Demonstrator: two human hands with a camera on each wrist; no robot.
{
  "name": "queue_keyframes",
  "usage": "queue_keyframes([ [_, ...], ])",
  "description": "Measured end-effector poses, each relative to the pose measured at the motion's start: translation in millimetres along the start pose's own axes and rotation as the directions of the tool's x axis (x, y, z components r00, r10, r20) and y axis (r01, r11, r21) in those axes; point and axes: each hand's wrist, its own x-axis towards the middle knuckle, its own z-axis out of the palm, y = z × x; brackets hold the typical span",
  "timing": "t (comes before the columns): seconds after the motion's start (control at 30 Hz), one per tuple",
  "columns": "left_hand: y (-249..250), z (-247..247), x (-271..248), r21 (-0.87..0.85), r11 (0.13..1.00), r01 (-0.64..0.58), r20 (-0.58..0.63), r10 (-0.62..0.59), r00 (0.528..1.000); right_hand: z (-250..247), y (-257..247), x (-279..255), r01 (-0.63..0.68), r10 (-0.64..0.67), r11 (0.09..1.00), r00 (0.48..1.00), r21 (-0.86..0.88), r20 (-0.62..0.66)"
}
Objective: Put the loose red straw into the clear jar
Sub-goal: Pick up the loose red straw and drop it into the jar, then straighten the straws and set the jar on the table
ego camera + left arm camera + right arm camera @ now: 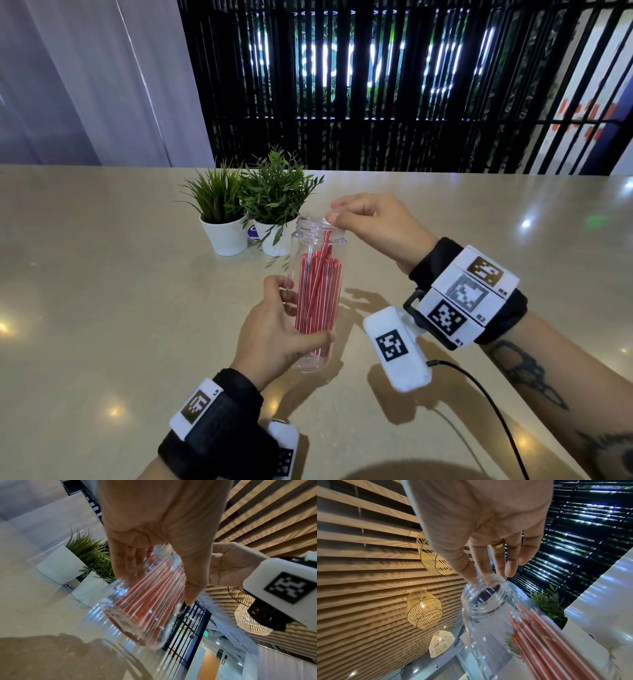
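The clear jar (317, 245) stands upright over the beige table, packed with red-and-white striped straws (318, 308). My left hand (301, 315) grips its lower body, thumb in front and fingers behind; the left wrist view shows the same hold on the jar (142, 616). One red straw (322, 260) leans inside, its top end up in the neck, higher than the others. My right hand (334, 212) hovers at the mouth with thumb and forefinger close together. In the right wrist view those fingertips (471, 579) sit at the jar's rim (488, 588) with nothing red between them.
Two small green plants in white pots (224, 236) (275, 243) stand just behind the jar to the left. A black cable (479, 383) runs from my right wrist across the table (102, 291). A black slatted screen rises behind the table's far edge.
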Motion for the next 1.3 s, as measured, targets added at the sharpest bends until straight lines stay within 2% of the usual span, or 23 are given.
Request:
queue_keyframes([
  [0.13, 0.0, 0.2, 1.0, -0.002, 1.000, 0.000, 0.007, 0.000, 1.000, -5.7, -6.1, -2.1, -0.036, 0.038, 0.996, 0.999, 0.081, -0.027],
  [0.3, 0.4, -0.9, -0.5, -0.014, 1.000, 0.003, -0.007, -0.003, 1.000, -15.4, -0.4, -3.4, 0.027, -0.002, 0.994, 0.975, 0.110, -0.223],
  [0.37, 1.7, -1.4, -0.9, -0.015, 1.000, 0.004, -0.009, -0.004, 1.000, -15.8, 8.4, -10.3, 0.044, -0.015, 0.993, 0.964, 0.105, -0.265],
  [0.43, 2.4, -1.3, -0.5, -0.017, 1.000, 0.004, -0.018, -0.004, 1.000, -11.2, 17.6, -21.3, 0.011, 0.012, 0.993, 0.980, 0.115, -0.196],
  [0.5, 2.2, -1.4, 0.3, -0.029, 1.000, -0.001, -0.026, 0.000, 1.000, -4.1, 24.2, -33.7, -0.055, 0.058, 0.988, 0.998, 0.144, -0.020],
  [0.57, 3.4, -1.1, 1.4, -0.055, 0.999, -0.001, -0.020, 0.000, 1.000, 4.8, 30.0, -44.1, -0.126, 0.098, 0.981, 0.979, 0.148, 0.181],
  [0.63, 5.4, -0.4, 2.6, -0.088, 0.996, -0.002, -0.006, 0.001, 1.000, 15.0, 36.4, -51.8, -0.175, 0.125, 0.970, 0.954, 0.169, 0.272],
  [0.8, 5.3, 1.6, 4.7, -0.171, 0.985, -0.005, 0.036, 0.011, 0.999, 30.0, 48.3, -63.1, -0.203, 0.134, 0.925, 0.965, 0.322, 0.223],
  [0.97, -0.7, -3.2, 1.3, -0.231, 0.973, 0.010, 0.166, 0.029, 0.986, 33.0, 62.1, -73.2, -0.189, 0.129, 0.899, 0.976, 0.396, 0.174],
  [1.2, -3.8, -15.2, 17.6, -0.277, 0.959, 0.057, 0.321, 0.036, 0.946, 28.4, 67.9, -62.2, -0.168, 0.117, 0.909, 0.981, 0.381, 0.153],
  [1.3, -2.7, -14.7, 32.3, -0.247, 0.968, 0.037, 0.331, 0.048, 0.942, 21.9, 69.9, -50.2, -0.175, 0.120, 0.917, 0.978, 0.360, 0.169],
])
